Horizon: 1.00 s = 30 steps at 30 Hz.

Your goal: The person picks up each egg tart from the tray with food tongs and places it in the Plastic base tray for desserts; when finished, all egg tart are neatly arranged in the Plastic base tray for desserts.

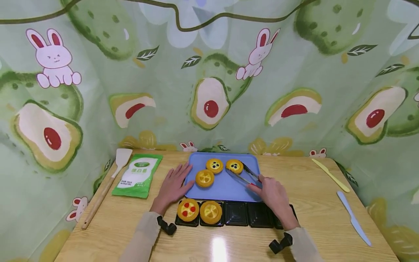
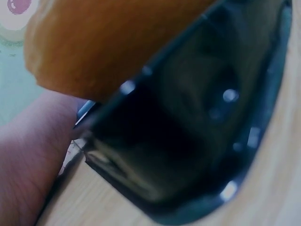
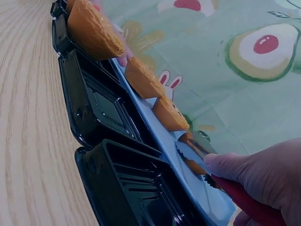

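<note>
My right hand (image 1: 271, 193) grips red-handled tongs (image 1: 243, 178). Their two tips stand on either side of an egg tart with dark berries (image 1: 234, 166) on the blue tray (image 1: 235, 191). Whether the tips press on that tart I cannot tell. A second berry tart (image 1: 214, 165) and a tart with yellow wedges (image 1: 204, 178) lie to its left on the tray. My left hand (image 1: 173, 183) rests with extended fingers at the tray's left edge. In front of the tray, a red-topped tart (image 1: 188, 210) and another yellow-wedge tart (image 1: 211, 212) sit in black plastic cups.
Black cups (image 1: 236, 213) without tarts continue the row to the right, partly under my right wrist. At the left lie a green-and-white packet (image 1: 137, 175) and a wooden-handled spatula (image 1: 104, 189). A yellow knife (image 1: 330, 175) and a blue knife (image 1: 353, 218) lie at the right.
</note>
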### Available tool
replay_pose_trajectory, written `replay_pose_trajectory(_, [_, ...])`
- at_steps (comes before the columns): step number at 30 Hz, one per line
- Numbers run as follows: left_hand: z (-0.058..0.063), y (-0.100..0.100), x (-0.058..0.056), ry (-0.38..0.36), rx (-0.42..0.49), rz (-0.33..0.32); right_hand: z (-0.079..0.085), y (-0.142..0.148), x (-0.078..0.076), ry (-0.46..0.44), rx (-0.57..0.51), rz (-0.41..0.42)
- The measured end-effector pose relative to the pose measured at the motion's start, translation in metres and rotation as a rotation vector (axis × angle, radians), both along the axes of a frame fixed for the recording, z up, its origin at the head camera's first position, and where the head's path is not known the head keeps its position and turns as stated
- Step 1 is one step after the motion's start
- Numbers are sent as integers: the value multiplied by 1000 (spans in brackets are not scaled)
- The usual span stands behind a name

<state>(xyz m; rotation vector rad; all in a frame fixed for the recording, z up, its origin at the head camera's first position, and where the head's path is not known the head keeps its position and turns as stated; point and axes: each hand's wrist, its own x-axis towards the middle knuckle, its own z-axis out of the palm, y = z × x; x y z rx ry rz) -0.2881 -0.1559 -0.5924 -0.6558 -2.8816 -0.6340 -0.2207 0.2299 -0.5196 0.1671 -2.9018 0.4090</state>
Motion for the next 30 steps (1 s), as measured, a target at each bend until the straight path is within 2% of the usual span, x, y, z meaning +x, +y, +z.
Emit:
replay_pose_trajectory(7, [-2, -2, 0, -6, -8, -2, 5, 1, 0, 0, -33, -9])
replay_pose_trajectory(13, [0, -2, -2, -26, -13, -3, 21, 1, 5, 53, -54, 4])
replay_pose_trajectory(18, [0, -2, -5, -23, -21, -3, 33, 3, 17, 89, -38, 33])
replay_pose_trajectory(25, [2, -1, -5, -34, -21, -5, 43, 10, 36, 235, -13, 69])
replay_pose_trajectory(30, [2, 0, -4, -59, -16, 0, 51, 14, 52, 248, -16, 71])
